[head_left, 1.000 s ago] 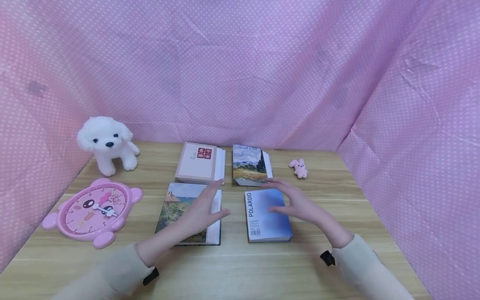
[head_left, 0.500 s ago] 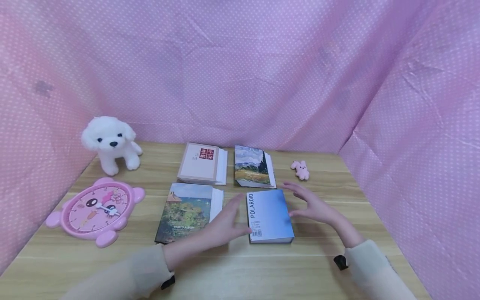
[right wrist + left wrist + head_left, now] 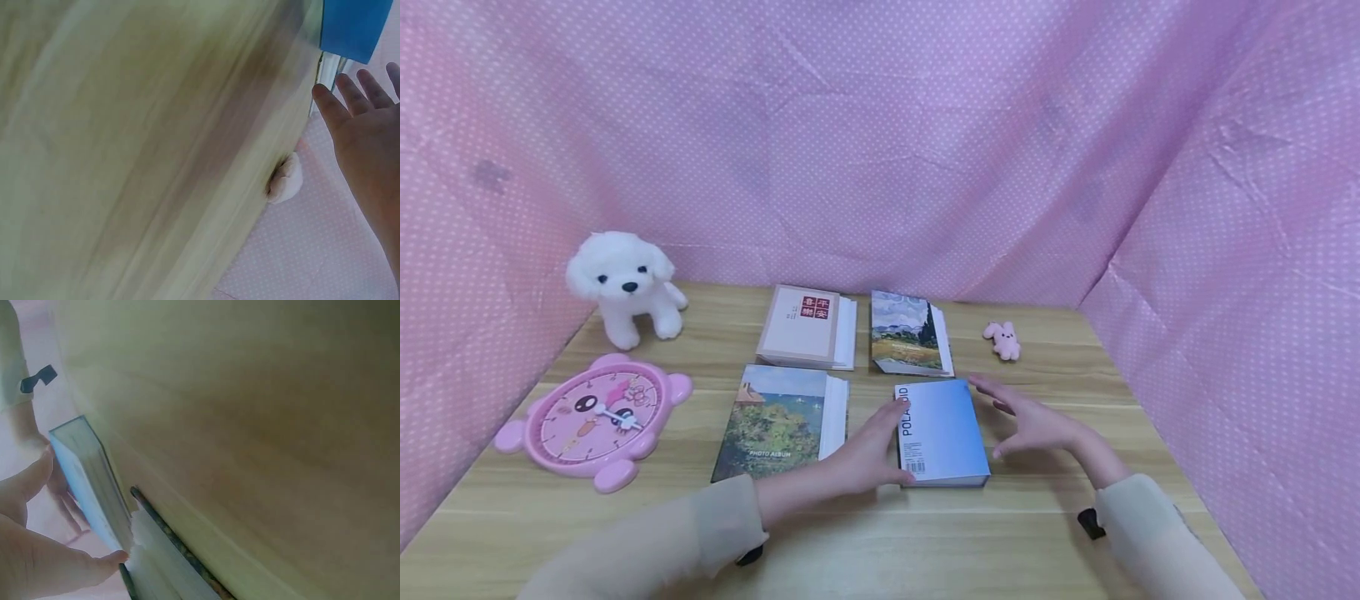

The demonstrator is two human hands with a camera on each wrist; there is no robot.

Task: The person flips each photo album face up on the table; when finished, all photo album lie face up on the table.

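A blue photo album marked POLAROID [image 3: 946, 433] lies flat on the table. My left hand [image 3: 859, 457] is at its left edge, fingers and thumb spread apart; fingertips overlap the cover's left side, and whether they press on it I cannot tell. To the album's right is my right hand [image 3: 1037, 429], its fingers extended and a small gap between them and the album. The right wrist view shows those fingers [image 3: 356, 94] with nothing held, near the blue cover [image 3: 353, 28]. Partly behind my left forearm lies a photo album with a garden painting [image 3: 778, 421].
Farther back lie a beige album with red characters [image 3: 797, 325] and a landscape-painting album [image 3: 906, 333]. A small pink rabbit [image 3: 1003, 342] is at the right. On the left are a white plush dog [image 3: 628, 287] and a pink toy clock [image 3: 595, 421]. Pink dotted cloth [image 3: 880, 150] surrounds the table.
My left hand has moved right, from over the garden-painting album to the blue album's left edge. My right hand has drawn away rightward from above the blue album to beside it.
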